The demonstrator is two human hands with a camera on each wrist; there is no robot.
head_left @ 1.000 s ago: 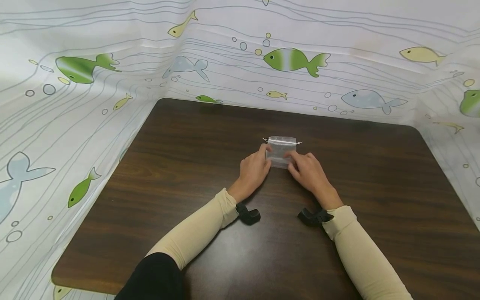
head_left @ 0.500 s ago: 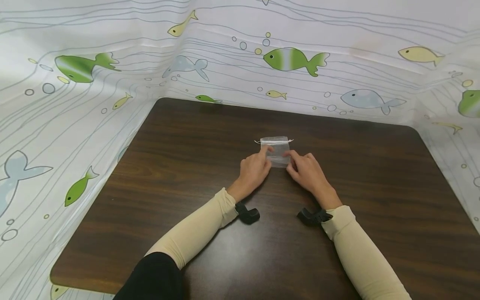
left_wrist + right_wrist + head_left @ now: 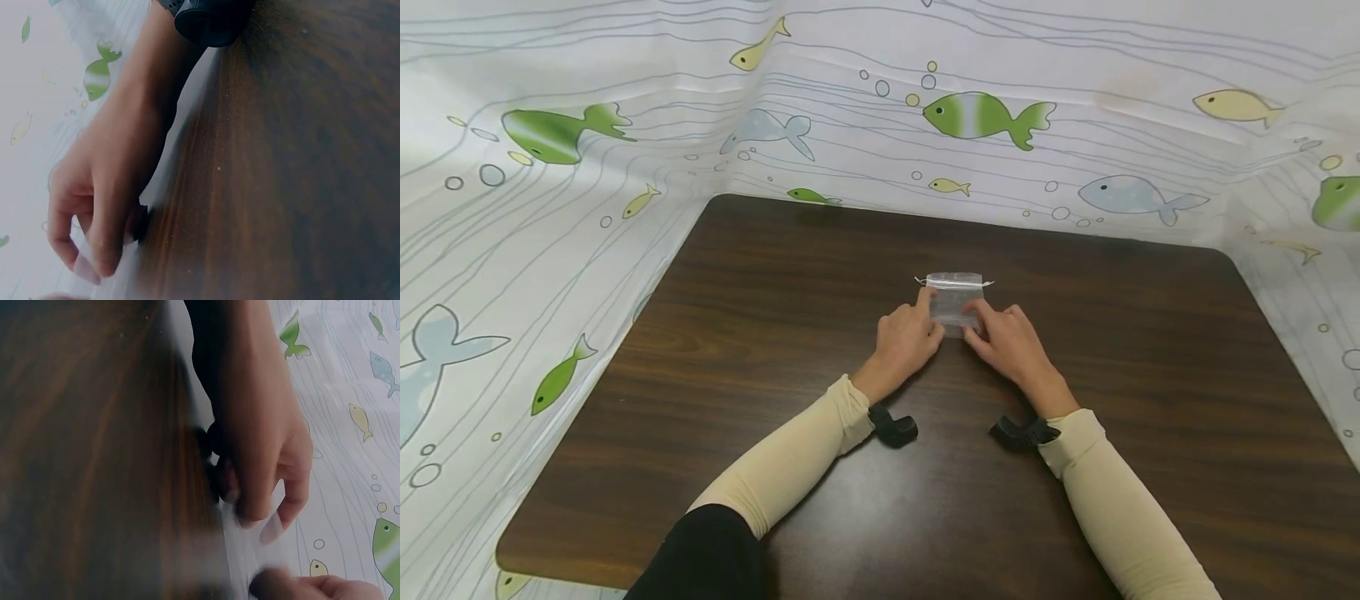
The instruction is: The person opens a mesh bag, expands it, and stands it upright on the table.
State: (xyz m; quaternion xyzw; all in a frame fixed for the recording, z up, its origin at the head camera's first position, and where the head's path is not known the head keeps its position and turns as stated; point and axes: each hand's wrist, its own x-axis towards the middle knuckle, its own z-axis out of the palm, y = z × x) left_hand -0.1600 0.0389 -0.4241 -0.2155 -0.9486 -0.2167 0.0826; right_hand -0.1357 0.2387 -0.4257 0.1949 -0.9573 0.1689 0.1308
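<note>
Nearest, well behind the left fingers, is a black upper sleeve (image 3: pixel 709 554), then a cream left sleeve (image 3: pixel 793 458); a cream right sleeve (image 3: pixel 1127 508) lies behind the right fingers. Closer behind the fingers, a black device sits at each wrist — one on the left (image 3: pixel 895 429), its twin on the right (image 3: pixel 1022 433). The left hand (image 3: pixel 904 342) has index finger and thumb bent and parted, both touching the left side of a small, sheer bag (image 3: pixel 951 310). The right hand (image 3: pixel 1015 346) mirrors it, index finger and thumb parted and touching the bag's right side; neither has fingers wrapped round it. The bag lies flat between the two hands' fingertips, and its white drawcord (image 3: pixel 955 284) runs across just beyond them, ends poking out at both sides. Dark wooden tabletop (image 3: pixel 760 333) spreads all around the fingers — and well beyond them hangs a white fish-print sheet (image 3: pixel 857 142).
</note>
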